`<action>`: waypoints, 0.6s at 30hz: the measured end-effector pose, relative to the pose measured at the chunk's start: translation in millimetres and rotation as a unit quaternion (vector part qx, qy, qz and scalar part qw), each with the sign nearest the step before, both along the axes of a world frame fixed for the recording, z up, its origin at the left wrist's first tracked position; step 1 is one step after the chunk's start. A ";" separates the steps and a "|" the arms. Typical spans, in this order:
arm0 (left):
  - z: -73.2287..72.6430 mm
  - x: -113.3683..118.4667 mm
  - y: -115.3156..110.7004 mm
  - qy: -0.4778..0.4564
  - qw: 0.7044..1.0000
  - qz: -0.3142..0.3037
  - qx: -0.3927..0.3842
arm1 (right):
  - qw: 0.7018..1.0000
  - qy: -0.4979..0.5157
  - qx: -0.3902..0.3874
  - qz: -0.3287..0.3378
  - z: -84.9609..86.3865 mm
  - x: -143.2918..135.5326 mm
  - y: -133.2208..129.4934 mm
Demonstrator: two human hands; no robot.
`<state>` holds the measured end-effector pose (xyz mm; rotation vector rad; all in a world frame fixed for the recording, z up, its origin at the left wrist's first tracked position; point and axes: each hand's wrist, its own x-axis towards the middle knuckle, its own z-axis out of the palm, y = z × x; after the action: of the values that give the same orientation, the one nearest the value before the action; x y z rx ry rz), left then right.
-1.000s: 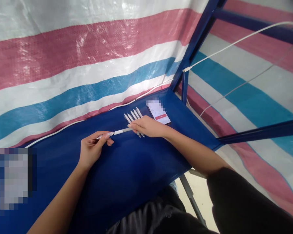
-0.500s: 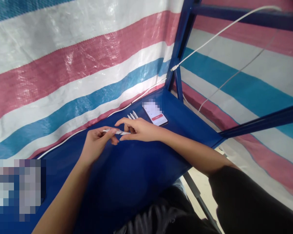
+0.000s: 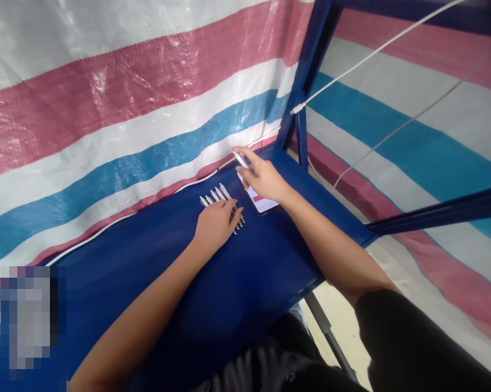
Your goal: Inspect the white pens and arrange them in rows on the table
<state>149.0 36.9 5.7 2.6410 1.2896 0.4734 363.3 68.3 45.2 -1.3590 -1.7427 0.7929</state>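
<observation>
Flat and open, my left hand (image 3: 218, 222) rested palm down on the near ends of a row of white pens (image 3: 220, 198) laid side by side on the blue table (image 3: 155, 272), gripping none of them; their far tips stuck out beyond my fingers toward the striped tarpaulin (image 3: 106, 109). To the right, my right hand (image 3: 264, 178) pinched one more white pen (image 3: 240, 159) between thumb and forefinger, lifted clear of the tabletop and tilted toward the back corner, just above a phone (image 3: 262, 200) lying face up beside the row. Further right, a blue frame post (image 3: 300, 136) stood at the table's corner, with a white cable (image 3: 372, 53) strung across it.

As I judged it, the sorting was well under way: about five pens already lay lined up and squared beneath my left palm, while the one in my right hand had not yet joined them. How many pens remained beyond that one, I could not tell, since no other loose pens showed on the table.
</observation>
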 end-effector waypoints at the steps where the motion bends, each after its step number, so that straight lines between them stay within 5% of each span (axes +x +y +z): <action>1: -1.1 -1.2 0.7 0.014 1.000 -0.003 -0.005 | 1.000 -0.004 0.004 -0.003 -1.5 -1.4 -0.2; 11: 4.1 -39.6 1.5 0.011 0.996 -0.075 -0.049 | 0.999 0.041 -0.027 -0.002 -19.7 -47.5 -10.8; 18: -0.8 -46.2 2.0 -0.032 0.995 -0.090 -0.037 | 0.996 0.058 -0.058 0.019 -21.3 -54.3 -12.1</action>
<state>102.7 38.9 4.9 2.6260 1.0175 0.4686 309.0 56.2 23.9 -1.3316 -1.6573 0.9873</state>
